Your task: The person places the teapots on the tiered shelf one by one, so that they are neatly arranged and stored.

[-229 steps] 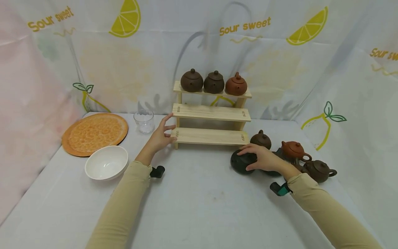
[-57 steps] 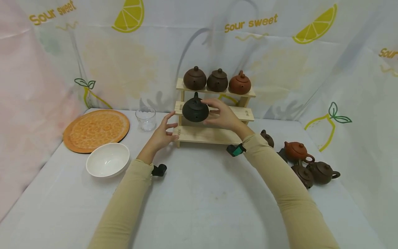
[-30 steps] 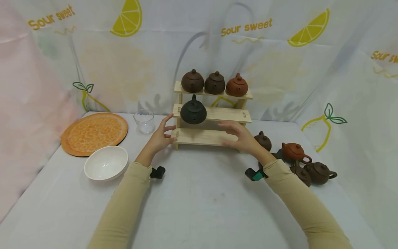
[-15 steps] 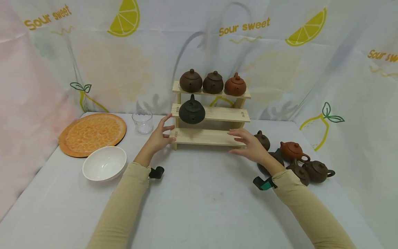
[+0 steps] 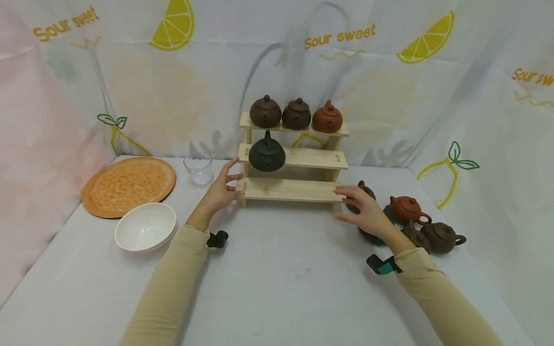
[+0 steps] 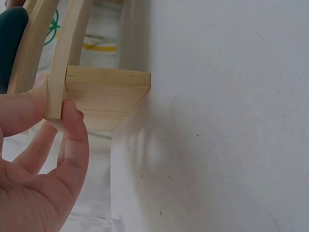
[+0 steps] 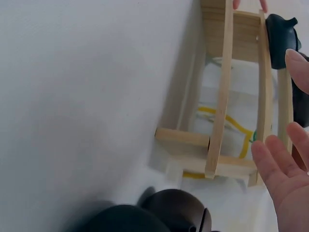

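A three-tier wooden display stand (image 5: 294, 190) stands at the back of the table. My left hand (image 5: 220, 193) is at its left end; in the left wrist view, its thumb and fingers pinch the end of the lowest shelf board (image 6: 57, 96). On the middle shelf, at the left, rests a black teapot (image 5: 267, 153). Three teapots line the top shelf: two brown, and a reddish one (image 5: 327, 119) at the right. My right hand (image 5: 363, 211) holds nothing, fingers spread, overlapping the stand's lower right corner and a dark brown teapot (image 5: 368, 190) in the head view.
Several more teapots cluster on the right, among them a reddish one (image 5: 407, 209) and a brown one (image 5: 442, 238). At left are a round orange mat (image 5: 130, 185), a white bowl (image 5: 145, 227) and a clear glass (image 5: 199, 169). A printed cloth (image 5: 368, 86) hangs behind.
My right hand carried the black teapot from the right-hand group to the middle shelf, released it and drew back right toward the other teapots. My left hand stays at the stand.
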Available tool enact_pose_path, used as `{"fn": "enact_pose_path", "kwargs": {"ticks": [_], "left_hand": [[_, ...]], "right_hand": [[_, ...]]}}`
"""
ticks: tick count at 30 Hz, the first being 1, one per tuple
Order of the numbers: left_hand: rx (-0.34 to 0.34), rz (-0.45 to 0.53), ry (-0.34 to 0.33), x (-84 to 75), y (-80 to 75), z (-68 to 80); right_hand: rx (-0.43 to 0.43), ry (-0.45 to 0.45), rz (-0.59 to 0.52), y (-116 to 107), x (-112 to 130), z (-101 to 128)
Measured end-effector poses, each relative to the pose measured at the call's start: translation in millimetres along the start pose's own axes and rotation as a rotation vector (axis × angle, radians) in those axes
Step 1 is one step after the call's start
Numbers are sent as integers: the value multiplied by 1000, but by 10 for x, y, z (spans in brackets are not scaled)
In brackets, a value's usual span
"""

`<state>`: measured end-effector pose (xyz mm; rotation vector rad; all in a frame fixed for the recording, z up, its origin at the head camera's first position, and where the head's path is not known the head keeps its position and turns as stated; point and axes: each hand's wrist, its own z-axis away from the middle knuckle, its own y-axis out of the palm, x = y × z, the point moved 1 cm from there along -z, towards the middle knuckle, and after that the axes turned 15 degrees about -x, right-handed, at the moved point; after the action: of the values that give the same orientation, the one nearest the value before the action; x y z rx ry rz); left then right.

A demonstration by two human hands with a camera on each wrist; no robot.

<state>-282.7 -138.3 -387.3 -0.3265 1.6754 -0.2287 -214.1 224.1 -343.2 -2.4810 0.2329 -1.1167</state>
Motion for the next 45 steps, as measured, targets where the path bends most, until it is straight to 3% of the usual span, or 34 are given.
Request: {"fn": "enact_pose_path", "kwargs": {"ticks": [9,16,23,29,37,45], "left_hand": [[-12,-1,14,-2,-16,2],[4,9,11,0,4,2],[18,17,-11,-6,-1,-7],[7,8,7,1,3,-5],[-2,11,25,26,9,-14],[-7,-1,18,17,8,-11]], "right_hand": [[-14,26,95,-129,3,115],[-50,72,135,-304,-228,308],[-63,105,196,-448,-157,416],[-65,157,247,-606,-285,537],[14,196,405,-735,-267,593],[131,238,443,-785,-330,572]]}}
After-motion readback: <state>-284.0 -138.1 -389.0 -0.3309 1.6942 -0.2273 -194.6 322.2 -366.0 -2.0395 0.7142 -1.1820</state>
